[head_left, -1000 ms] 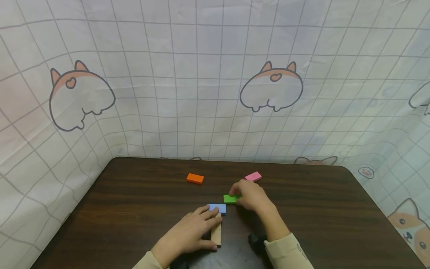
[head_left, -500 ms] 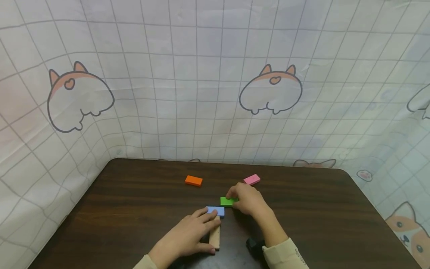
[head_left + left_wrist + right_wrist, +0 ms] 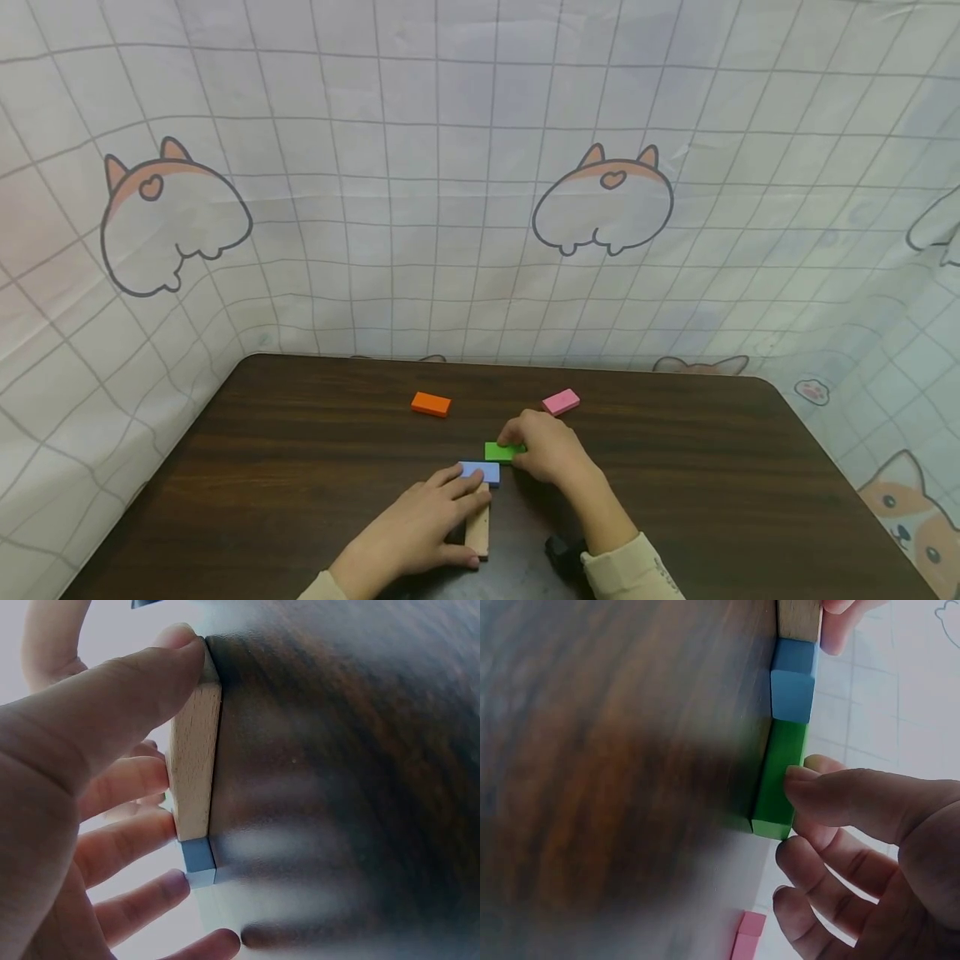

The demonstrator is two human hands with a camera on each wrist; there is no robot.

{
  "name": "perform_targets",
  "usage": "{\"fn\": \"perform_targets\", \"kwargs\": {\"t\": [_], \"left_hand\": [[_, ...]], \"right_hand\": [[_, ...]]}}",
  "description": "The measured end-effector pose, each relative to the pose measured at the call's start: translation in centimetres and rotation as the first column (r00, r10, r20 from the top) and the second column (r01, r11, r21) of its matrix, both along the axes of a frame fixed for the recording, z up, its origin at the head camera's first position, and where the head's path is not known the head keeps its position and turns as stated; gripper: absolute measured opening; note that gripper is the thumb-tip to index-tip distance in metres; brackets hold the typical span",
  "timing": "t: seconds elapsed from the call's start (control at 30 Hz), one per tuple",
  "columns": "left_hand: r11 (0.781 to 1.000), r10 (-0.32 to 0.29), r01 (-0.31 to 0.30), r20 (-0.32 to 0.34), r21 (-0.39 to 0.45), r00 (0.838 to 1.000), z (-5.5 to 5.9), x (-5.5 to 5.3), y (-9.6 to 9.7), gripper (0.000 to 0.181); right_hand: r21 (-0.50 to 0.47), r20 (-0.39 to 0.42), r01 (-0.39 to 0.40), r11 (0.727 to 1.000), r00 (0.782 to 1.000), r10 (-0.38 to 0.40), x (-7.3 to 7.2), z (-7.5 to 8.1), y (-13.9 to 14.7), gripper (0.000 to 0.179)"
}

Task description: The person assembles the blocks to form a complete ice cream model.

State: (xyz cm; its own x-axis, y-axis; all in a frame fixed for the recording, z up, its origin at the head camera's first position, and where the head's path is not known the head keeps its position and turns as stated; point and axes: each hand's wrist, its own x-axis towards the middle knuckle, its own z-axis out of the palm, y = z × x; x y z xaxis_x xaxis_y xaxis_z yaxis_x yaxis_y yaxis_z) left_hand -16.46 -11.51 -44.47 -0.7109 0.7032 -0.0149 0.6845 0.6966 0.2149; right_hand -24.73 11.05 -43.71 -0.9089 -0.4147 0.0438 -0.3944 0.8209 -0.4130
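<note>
My right hand (image 3: pixel 551 450) pinches a green domino-like block (image 3: pixel 492 452), thumb on its near side. In the right wrist view the green block (image 3: pixel 781 772) lies flat, its left end at a light blue block (image 3: pixel 793 682). A natural wood block (image 3: pixel 477 533) points toward me, its far end against the blue block (image 3: pixel 483 472). My left hand (image 3: pixel 416 521) rests with spread fingers over these two blocks. Its thumb touches the wood block's near end in the left wrist view, and fingertips meet the upper part of the wood block (image 3: pixel 196 761) and the blue one.
Farther back on the dark wood-grain table (image 3: pixel 247 467) lie an orange block (image 3: pixel 431 405) on the left and a pink block (image 3: pixel 561 402) on the right. A white grid-patterned curtain (image 3: pixel 390 208) hangs behind and along both sides.
My right hand has slid the green block a little to the left, along the far side of the blue block. My left hand stays in place on the wood and blue blocks.
</note>
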Motion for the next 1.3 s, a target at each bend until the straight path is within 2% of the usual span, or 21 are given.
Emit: {"fn": "perform_targets", "kwargs": {"t": [0.4, 0.7, 1.13, 1.3], "left_hand": [[1.000, -0.002, 0.002, -0.025, 0.003, 1.000, -0.3, -0.1, -0.1, 0.073], [1.000, 0.009, -0.009, 0.014, -0.002, 1.000, 0.2, 0.2, 0.1, 0.073], [1.000, 0.006, -0.006, -0.010, -0.006, 1.000, -0.1, 0.0, 0.0, 0.073], [1.000, -0.002, 0.002, 0.005, 0.001, 1.000, 0.1, 0.0, 0.0, 0.072]], "right_hand": [[0.003, 0.012, -0.018, 1.000, 1.000, 0.018, 0.1, 0.1, -0.3, 0.022], [0.000, 0.020, -0.033, 0.999, 0.999, 0.033, 0.3, 0.2, -0.5, 0.023], [0.013, -0.010, -0.046, 0.999, 0.999, 0.047, 0.5, 0.2, -0.9, 0.025], [0.019, -0.019, -0.056, 0.998, 0.998, 0.057, 0.7, 0.2, -1.2, 0.027]]}}
